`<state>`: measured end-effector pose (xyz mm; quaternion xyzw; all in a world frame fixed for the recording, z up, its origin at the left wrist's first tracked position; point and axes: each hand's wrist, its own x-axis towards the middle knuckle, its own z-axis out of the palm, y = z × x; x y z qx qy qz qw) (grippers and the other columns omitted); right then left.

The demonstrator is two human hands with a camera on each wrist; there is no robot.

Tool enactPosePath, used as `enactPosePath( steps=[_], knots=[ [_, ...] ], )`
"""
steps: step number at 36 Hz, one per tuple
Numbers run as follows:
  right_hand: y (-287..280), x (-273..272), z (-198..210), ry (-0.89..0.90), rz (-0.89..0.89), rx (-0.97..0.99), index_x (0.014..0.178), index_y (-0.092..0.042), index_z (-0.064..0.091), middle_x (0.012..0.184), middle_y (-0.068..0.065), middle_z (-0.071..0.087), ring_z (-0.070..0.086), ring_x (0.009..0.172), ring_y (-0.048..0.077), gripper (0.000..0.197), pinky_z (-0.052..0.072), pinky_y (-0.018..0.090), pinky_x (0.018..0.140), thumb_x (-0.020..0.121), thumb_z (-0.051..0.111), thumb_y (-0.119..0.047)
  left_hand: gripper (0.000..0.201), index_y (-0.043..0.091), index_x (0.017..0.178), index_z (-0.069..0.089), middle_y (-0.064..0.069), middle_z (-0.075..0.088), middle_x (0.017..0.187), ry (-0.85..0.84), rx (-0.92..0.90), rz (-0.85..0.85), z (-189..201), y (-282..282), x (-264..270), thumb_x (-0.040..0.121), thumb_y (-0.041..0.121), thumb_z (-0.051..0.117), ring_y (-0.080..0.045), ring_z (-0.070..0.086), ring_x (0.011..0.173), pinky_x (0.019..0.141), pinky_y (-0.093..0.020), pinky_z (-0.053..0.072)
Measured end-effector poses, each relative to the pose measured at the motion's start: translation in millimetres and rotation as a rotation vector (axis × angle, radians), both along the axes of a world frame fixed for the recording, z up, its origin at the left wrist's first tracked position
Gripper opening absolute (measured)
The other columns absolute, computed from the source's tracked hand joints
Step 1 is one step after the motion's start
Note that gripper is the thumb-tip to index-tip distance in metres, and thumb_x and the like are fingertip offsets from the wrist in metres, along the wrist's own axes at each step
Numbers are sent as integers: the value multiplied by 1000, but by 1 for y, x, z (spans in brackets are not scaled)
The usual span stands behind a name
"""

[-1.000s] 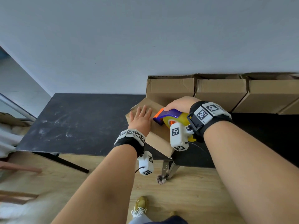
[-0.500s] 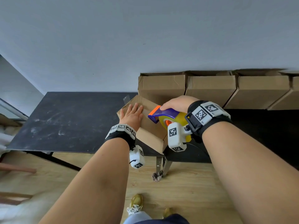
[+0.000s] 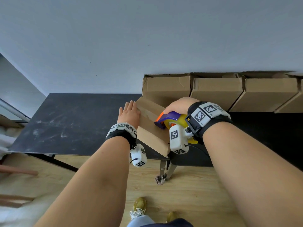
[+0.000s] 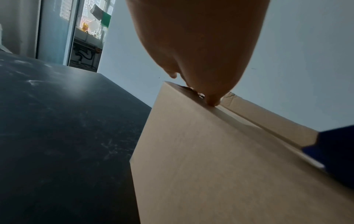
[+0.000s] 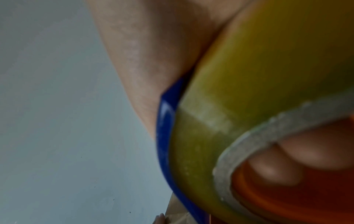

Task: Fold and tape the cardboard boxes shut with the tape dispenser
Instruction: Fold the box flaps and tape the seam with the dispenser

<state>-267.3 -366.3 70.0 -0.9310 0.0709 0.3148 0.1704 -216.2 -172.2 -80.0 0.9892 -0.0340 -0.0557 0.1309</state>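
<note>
So there's one small cardboard box [image 3: 151, 126] sitting at the near edge of the black table [image 3: 70, 122], turned at an angle, flaps folded down with a seam running along the top. Behind it, against the wall, I count four more cardboard boxes [image 3: 216, 94] in a row, the last one only partly in frame at the right.

Left hand [image 3: 129, 114] is flat on the far left part of the box top, fingers straight, just pressing down, not curled around anything. Right hand [image 3: 177, 105] is wrapped over the top of the one tape dispenser [image 3: 170, 119], blue body with an orange front piece and a yellowish roll of tape, gripping it tight. The dispenser's nose is down on the box lid near the seam.

The left wrist view shows something the head view doesn't: a fingertip [image 4: 211, 102] right on the seam at the box's far end, and the blue dispenser edge poking in from the right. Also a doorway with a window beyond it. The right wrist view is blurry but shows fingers [image 5: 277, 165] hooked through the roll's orange core, which the head view hides.

Two yellowish sneakers [image 3: 139, 206] on the wooden floor [image 3: 188, 194] below.
</note>
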Motion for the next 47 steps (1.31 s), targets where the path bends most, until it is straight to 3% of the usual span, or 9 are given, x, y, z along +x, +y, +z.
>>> enactPosePath(
  steps=[6, 11, 17, 21, 25, 29, 34, 42, 47],
  knots=[
    [5, 2, 4, 26, 27, -25, 126, -9, 58, 125, 13, 61, 55, 99, 24, 47, 43, 33, 89, 98, 49, -45, 52, 9, 151, 20, -5, 25, 156, 34, -117, 50, -5, 3, 8, 103, 24, 26, -24, 25, 142, 116, -36, 19],
    [6, 4, 3, 52, 15, -21, 124, -10, 60, 122, 13, 63, 57, 95, 24, 46, 43, 33, 86, 97, 49, -46, 55, 13, 152, 21, -6, 29, 154, 92, -112, 149, -2, -4, 14, 102, 33, 29, -25, 29, 140, 114, -38, 23],
    [3, 4, -2, 43, -66, 28, 115, -11, 61, 113, 11, 65, 62, 100, 26, 45, 47, 34, 88, 93, 55, -50, 61, 12, 153, 7, -6, 26, 154, 108, 6, 170, -6, -13, 13, 100, 36, 24, -23, 23, 142, 118, -44, 11],
    [-3, -2, -1, 32, -99, 65, 108, -13, 61, 113, 11, 66, 63, 99, 27, 40, 47, 32, 85, 92, 56, -49, 61, 16, 152, 10, -6, 29, 151, 133, 1, 222, -3, -19, 15, 97, 34, 28, -24, 28, 138, 113, -42, 17],
    [-11, -6, -6, 20, -146, 95, 110, -17, 66, 105, 6, 69, 66, 90, 23, 48, 48, 31, 79, 88, 58, -58, 71, 16, 153, 9, -6, 26, 152, 155, -36, 245, -1, -18, 16, 92, 46, 32, -24, 24, 139, 113, -43, 17],
    [-22, -13, -9, 10, -212, 168, 90, -19, 64, 96, 4, 69, 67, 90, 23, 43, 49, 31, 80, 84, 61, -61, 80, 15, 153, 5, -7, 25, 153, 148, -2, 241, -5, -22, 14, 92, 60, 28, -25, 22, 141, 115, -46, 11],
    [-33, -21, -11, -14, -258, 242, 81, -23, 60, 98, 3, 68, 65, 91, 22, 34, 46, 29, 73, 84, 64, -56, 82, 16, 154, 4, -6, 22, 155, 165, 19, 257, -6, -24, 16, 91, 64, 25, -25, 19, 142, 117, -49, 4],
    [-57, -37, -24, 30, -300, 199, 95, -16, 65, 97, 5, 71, 68, 90, 23, 44, 50, 31, 80, 78, 69, -57, 83, 17, 154, -4, -5, 15, 158, 186, 88, 249, -7, -27, 12, 92, 67, 19, -23, 13, 145, 117, -52, -3],
    [-70, -46, -29, 48, -301, 222, 82, -20, 59, 87, 2, 66, 63, 77, 17, 32, 46, 28, 71, 85, 65, -52, 84, 17, 153, -7, -3, 13, 158, 150, 113, 251, -10, -29, 7, 91, 68, 15, -21, 8, 146, 116, -55, -5]
  ],
)
